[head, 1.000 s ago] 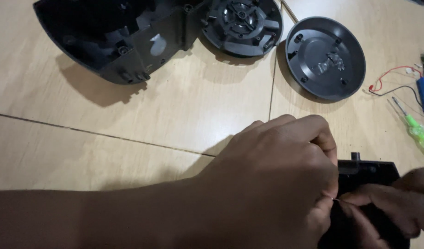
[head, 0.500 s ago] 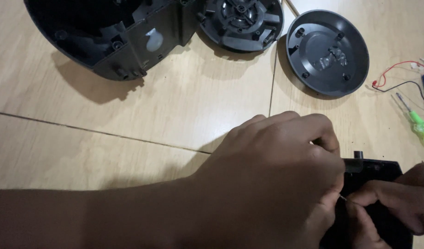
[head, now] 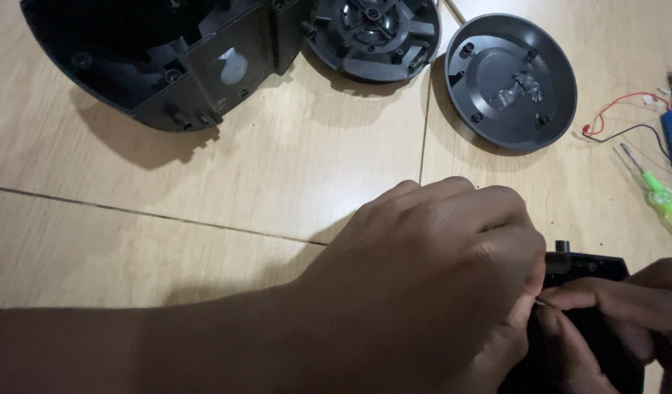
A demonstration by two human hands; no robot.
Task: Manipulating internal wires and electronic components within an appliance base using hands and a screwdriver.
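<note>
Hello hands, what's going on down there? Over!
Left hand and right hand pinch a thin wire at a small black part. Round grey cover and green screwdriver lie apart, untouched.

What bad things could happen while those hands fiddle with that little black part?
The left hand covers most of the small black part, so the thin metal piece pinched against the right hand could slip or poke a finger. The green screwdriver and loose wires lie close by and might get bumped.

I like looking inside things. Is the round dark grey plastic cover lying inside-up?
Yes, inside-up: the round dark grey plastic cover shows its raised rim and screw posts.
</note>
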